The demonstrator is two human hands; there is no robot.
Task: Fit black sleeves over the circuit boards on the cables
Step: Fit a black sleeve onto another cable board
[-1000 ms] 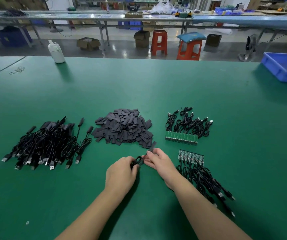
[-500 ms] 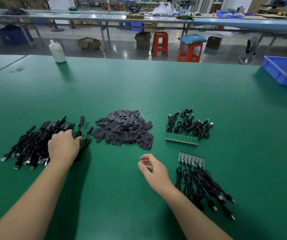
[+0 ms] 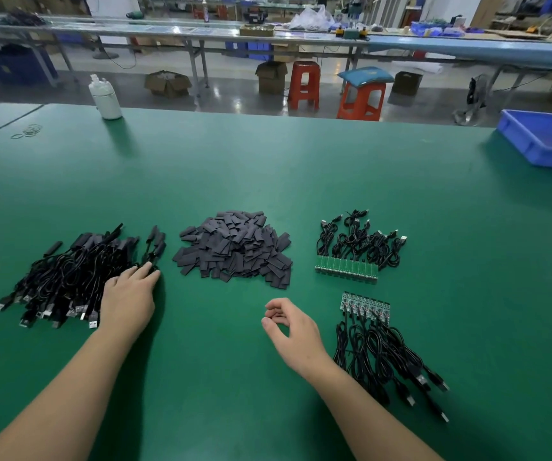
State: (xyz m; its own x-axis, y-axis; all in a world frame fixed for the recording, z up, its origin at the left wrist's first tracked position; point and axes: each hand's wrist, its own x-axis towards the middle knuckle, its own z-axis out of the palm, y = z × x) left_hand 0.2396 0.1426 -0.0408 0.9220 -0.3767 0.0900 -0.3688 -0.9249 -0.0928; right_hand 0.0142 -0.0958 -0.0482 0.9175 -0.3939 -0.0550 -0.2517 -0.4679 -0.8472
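From the head view, my left hand (image 3: 128,299) rests flat, fingers straight, on the finished cable pile (image 3: 68,277). My right hand (image 3: 293,331) hovers loosely curled, holding nothing. The sleeves (image 3: 234,249) lie heaped between, with bare-board cables (image 3: 372,341) just right; a bottle (image 3: 105,98) and blue tray (image 3: 547,141) stand far back on the table (image 3: 268,168).

We see two hands, one heap of black sleeves (image 3: 234,249) too many to count, one big pile of sleeved cables (image 3: 68,277), two bundles of cables with bare boards (image 3: 359,247) (image 3: 372,344), two red stools (image 3: 303,84), one blue bin (image 3: 547,141), one white bottle (image 3: 105,98).
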